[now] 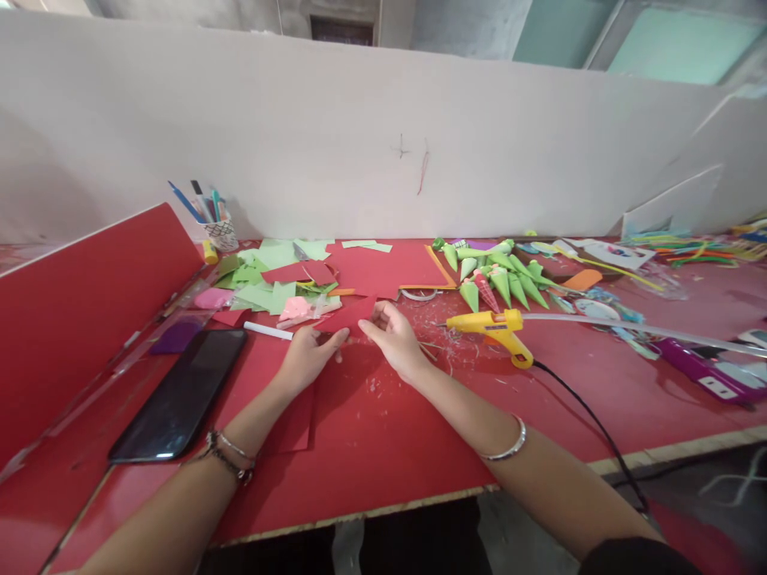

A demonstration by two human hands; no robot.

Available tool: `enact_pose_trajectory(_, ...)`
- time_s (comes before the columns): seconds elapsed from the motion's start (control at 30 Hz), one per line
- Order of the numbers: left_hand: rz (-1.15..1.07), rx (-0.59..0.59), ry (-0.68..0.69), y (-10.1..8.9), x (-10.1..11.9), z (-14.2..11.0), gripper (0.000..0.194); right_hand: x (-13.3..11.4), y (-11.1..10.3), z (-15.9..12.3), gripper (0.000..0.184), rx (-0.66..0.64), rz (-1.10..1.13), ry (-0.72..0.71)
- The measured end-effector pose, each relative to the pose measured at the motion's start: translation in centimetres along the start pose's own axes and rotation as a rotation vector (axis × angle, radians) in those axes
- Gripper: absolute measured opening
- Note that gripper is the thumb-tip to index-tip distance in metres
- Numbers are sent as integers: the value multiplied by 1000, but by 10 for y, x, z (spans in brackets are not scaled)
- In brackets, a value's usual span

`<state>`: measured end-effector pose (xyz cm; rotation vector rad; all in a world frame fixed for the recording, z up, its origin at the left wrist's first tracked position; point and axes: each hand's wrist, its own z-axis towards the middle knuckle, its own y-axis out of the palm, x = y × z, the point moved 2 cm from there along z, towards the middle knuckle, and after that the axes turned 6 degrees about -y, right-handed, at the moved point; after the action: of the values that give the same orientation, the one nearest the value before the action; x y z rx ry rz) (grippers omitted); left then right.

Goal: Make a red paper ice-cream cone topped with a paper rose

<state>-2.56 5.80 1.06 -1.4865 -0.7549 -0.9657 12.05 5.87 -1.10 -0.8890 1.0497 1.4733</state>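
A small piece of red paper point(353, 316) is held between my two hands above the red tabletop point(383, 447). My left hand point(310, 357) pinches its left side, thumb pointing right. On the other side my right hand point(392, 337) grips the paper's right edge between thumb and curled fingers. The paper's lower part is partly hidden by the fingers. Just left of my left hand lies a white stick-like pen point(268, 331). Under my left forearm rests a larger red sheet point(293, 423). A yellow glue gun point(494, 326) lies right of my right hand, with stringy glue scraps near its nozzle.
A black phone point(183, 395) lies at the left. Green paper scraps point(264, 275) and a pen cup point(221, 234) stand behind it. Several green paper cones point(503, 275) are heaped at the back right. A purple power strip point(707, 371) sits far right; the glue gun's black cord point(590, 415) crosses the front edge.
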Motion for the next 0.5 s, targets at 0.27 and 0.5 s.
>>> enact_pose_trajectory(0.27,-209,-48,35,-1,-7,7,24,-12,7,-4,19,-220,9,-22)
enact_pose_trajectory(0.5,-605,-190,-69,5,-3,5,35,-20,8,-9,27,-343,-251,-183)
